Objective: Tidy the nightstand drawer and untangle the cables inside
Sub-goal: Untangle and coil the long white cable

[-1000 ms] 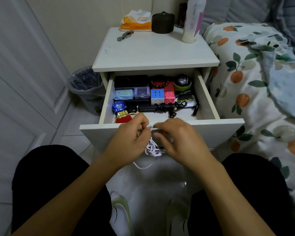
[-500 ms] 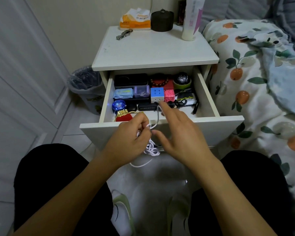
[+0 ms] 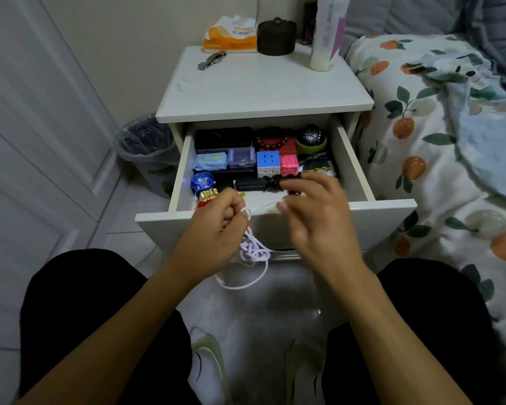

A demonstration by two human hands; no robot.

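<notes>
Head view: two hands with a white cable at the open drawer.
Left hand pinches the tangled cable hanging below it. Right hand, just beside, is blurry, fingers loose; I cannot tell if it holds anything.

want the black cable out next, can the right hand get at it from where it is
Probably yes. The right hand hangs over the drawer front with the black cable just beyond its fingertips, and nothing lies on top of it. The hand looks blurred, though, and a strand of the white cable runs to it.
</notes>
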